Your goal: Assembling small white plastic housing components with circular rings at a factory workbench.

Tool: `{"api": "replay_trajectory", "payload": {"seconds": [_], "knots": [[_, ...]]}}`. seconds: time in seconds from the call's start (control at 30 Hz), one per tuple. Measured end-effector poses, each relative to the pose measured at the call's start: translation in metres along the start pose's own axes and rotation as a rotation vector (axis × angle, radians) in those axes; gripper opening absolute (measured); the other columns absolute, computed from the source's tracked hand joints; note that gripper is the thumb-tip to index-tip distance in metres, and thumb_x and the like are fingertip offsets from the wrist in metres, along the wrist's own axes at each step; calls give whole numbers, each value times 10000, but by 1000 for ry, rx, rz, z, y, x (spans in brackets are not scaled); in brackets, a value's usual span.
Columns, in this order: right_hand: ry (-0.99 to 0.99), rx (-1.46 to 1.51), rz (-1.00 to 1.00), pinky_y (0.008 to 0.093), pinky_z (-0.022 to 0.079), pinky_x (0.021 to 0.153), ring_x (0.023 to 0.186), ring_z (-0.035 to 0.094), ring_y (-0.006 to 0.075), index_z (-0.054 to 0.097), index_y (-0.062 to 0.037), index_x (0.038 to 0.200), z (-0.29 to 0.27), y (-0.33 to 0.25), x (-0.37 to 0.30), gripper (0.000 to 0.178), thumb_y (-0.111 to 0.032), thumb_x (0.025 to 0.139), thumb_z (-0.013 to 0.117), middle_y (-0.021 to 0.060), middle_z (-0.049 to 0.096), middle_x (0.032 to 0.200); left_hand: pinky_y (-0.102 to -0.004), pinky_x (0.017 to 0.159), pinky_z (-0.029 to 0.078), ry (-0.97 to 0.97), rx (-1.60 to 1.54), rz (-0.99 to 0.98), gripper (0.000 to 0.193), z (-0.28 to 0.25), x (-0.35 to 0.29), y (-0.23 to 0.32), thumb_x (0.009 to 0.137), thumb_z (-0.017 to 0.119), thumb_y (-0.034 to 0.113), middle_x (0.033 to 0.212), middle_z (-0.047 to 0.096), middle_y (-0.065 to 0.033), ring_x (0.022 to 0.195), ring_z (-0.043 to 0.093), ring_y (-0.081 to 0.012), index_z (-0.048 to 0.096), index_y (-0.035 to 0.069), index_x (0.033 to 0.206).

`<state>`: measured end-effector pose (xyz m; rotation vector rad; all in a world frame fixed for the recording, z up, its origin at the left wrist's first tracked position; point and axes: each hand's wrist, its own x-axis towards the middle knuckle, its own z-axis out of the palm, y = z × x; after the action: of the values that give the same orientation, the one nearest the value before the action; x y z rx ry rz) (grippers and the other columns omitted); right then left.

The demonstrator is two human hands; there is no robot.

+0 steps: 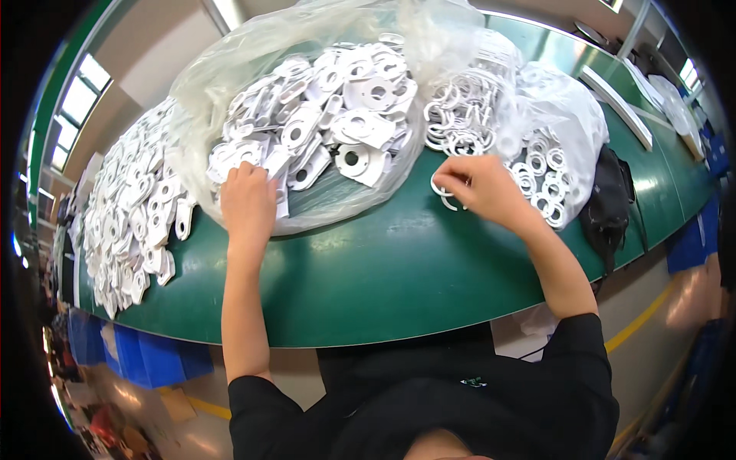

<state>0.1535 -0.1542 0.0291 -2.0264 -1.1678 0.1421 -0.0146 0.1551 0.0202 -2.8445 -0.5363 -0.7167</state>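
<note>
My left hand (249, 201) is at the near left edge of a clear plastic bag (337, 218), its fingers curled onto a white plastic part. The bag lies open and holds a heap of white flat parts with round holes (297, 132). To the right, my right hand (481, 188) pinches a white ring (446, 201) between thumb and fingers, just above the table. Behind that hand lies a pile of white C-shaped rings (460, 115). Closed-looking small white rings (546, 205) spill from another bag (571, 126) beside it.
A large loose pile of finished-looking white parts (130, 222) covers the left end of the green table (368, 284). At the right lie a black pouch (609, 203) and a long white strip (617, 107). Blue bins (153, 356) stand below the table's left edge.
</note>
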Motion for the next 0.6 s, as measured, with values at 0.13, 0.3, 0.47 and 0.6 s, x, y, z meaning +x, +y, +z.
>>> {"api": "replay_trajectory", "payload": {"seconds": [0.13, 0.3, 0.47, 0.6], "knots": [[76, -402, 174, 365, 444, 585, 602, 582, 290, 651, 6, 755, -46, 23, 0, 177, -169, 778, 667, 150, 607, 653, -368, 701, 431, -23, -321, -169, 210, -17, 4, 2, 805, 665, 187, 809, 581, -118, 771, 542, -282, 585, -6, 784], [361, -1041, 202, 433, 471, 794, 846, 611, 351, 662, -3, 870, -101, 126, -18, 180, -167, 811, 614, 187, 653, 894, -278, 691, 419, -66, -1147, -426, 269, -18, 22, 19, 886, 629, 264, 831, 611, -3, 739, 512, -118, 586, 6, 826], [619, -887, 319, 434, 437, 887, 994, 576, 367, 640, -1, 1002, -94, 143, 9, 326, -277, 841, 576, 203, 628, 1061, -277, 874, 362, -133, -1830, -509, 174, -32, 16, 59, 879, 650, 294, 932, 612, 46, 934, 524, -71, 617, 131, 928], [580, -805, 403, 423, 435, 905, 1022, 587, 356, 645, -35, 1063, -107, 171, 31, 522, -498, 856, 520, 183, 631, 1107, -322, 930, 418, -400, -2065, -407, 210, -43, 5, 100, 869, 655, 255, 1148, 619, -77, 1025, 563, -123, 599, 78, 968]]}}
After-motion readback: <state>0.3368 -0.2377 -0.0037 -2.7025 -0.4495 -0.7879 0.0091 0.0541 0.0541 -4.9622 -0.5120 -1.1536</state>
